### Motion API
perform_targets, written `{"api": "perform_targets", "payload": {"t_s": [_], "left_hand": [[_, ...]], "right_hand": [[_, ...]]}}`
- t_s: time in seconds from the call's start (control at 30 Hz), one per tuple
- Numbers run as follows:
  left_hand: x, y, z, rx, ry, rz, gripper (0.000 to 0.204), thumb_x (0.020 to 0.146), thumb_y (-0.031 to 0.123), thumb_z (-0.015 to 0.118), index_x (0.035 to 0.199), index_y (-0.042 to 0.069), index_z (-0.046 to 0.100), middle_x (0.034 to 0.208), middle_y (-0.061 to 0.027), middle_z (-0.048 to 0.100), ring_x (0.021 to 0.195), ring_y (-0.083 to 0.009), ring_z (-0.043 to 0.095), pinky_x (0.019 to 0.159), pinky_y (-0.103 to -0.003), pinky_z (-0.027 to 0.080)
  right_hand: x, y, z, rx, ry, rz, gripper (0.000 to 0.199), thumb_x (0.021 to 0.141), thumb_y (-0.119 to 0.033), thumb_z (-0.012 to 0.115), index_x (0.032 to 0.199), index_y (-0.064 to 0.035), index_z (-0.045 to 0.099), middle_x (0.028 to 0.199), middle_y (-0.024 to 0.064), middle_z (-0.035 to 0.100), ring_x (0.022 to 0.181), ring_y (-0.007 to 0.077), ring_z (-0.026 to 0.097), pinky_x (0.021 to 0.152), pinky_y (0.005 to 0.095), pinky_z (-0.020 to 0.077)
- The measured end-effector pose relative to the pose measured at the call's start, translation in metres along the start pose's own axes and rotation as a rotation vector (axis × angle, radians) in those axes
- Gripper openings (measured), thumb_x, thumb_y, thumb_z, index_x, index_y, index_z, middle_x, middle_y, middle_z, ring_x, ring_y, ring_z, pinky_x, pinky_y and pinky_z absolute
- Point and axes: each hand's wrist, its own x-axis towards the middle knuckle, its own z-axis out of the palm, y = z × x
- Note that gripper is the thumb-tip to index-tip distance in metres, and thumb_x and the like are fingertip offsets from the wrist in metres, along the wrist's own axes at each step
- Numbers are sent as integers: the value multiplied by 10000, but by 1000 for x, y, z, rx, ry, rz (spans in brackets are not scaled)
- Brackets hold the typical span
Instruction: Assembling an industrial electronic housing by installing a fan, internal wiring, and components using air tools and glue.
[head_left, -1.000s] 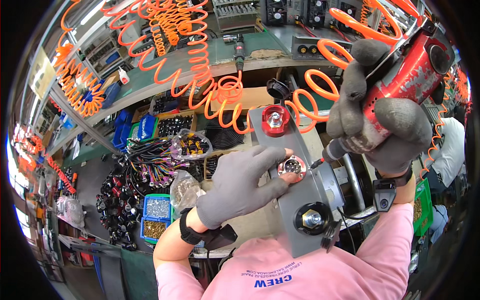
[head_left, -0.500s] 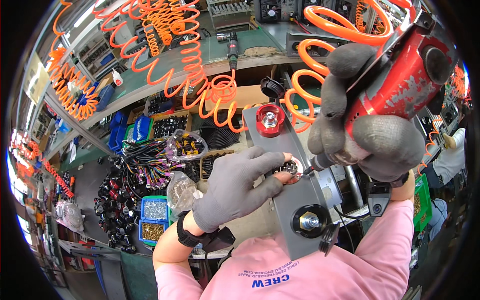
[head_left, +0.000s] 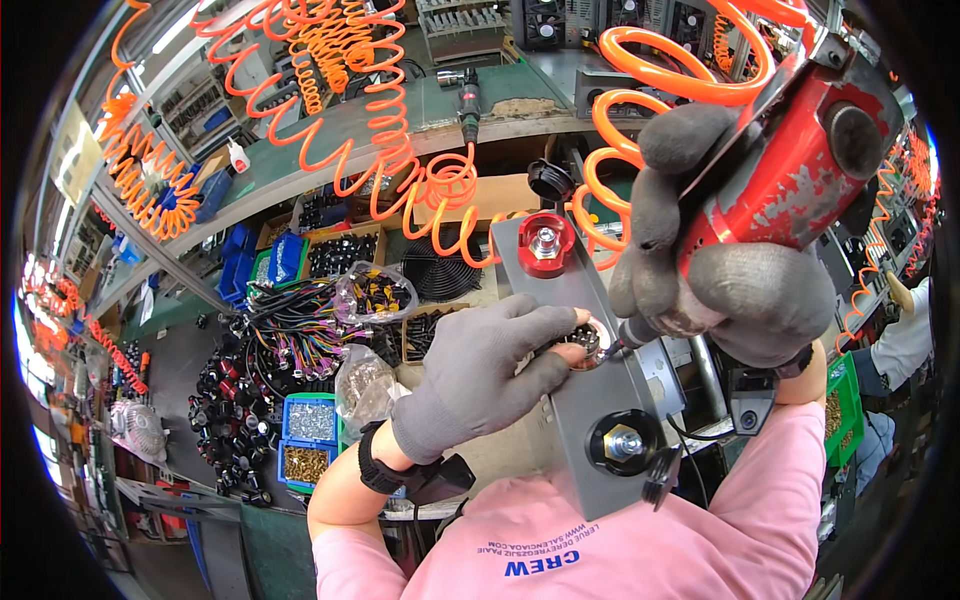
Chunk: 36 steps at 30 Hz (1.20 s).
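Left of the panel (head_left: 592, 398) lie wires (head_left: 305, 335), a clear bag (head_left: 364, 385) and blue bins (head_left: 310, 441) of screws; a coiled orange hose (head_left: 700, 92) loops beyond its far end. The flat grey panel bears a round connector (head_left: 588, 346) at its middle. The left hand (head_left: 475, 368), palm down, pinches the connector between thumb and finger; the right hand (head_left: 752, 288), in a knit glove, clasps a scuffed red driver (head_left: 790, 190) above the panel's right edge, bit beside the connector.
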Motion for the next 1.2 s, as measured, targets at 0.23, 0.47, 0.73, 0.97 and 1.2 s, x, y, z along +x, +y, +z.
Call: {"api": "perform_targets", "payload": {"t_s": [0.23,0.47,0.73,0.97,1.2], "left_hand": [[0,-1,1,2,-13,-5,222,770,189,618,966,84,620,734,-81,568,612,-220,576,533,-303,436],[-1,-5,5,-2,-6,8,260,760,218,609,999,114,609,807,-92,582,665,-286,577,551,-341,442],[-24,-22,19,-719,302,-474,207,858,168,521,1017,35,530,691,18,468,564,-99,468,534,-242,404],[-86,-94,74,-1563,590,-927,221,878,41,384,1076,-51,420,843,-59,455,735,-149,476,658,-235,460],[-107,-99,80,-1689,462,-825,298,885,12,375,1176,-47,353,970,-130,485,824,-180,517,708,-245,487]], "right_hand": [[5,8,0,29,-55,10,565,593,-32,548,1146,-59,438,809,71,544,538,186,562,444,304,441],[7,9,9,73,-45,42,553,570,6,515,1110,-88,445,748,39,501,542,177,555,437,290,423],[5,17,3,16,-85,54,559,588,3,563,1118,-132,447,731,7,488,572,170,548,470,300,413],[7,18,2,80,-150,-22,560,600,34,542,1131,-121,454,772,32,512,590,175,563,488,312,431],[9,7,10,33,-67,35,552,595,-41,517,1140,-101,447,776,52,514,542,176,559,456,333,440]]}}
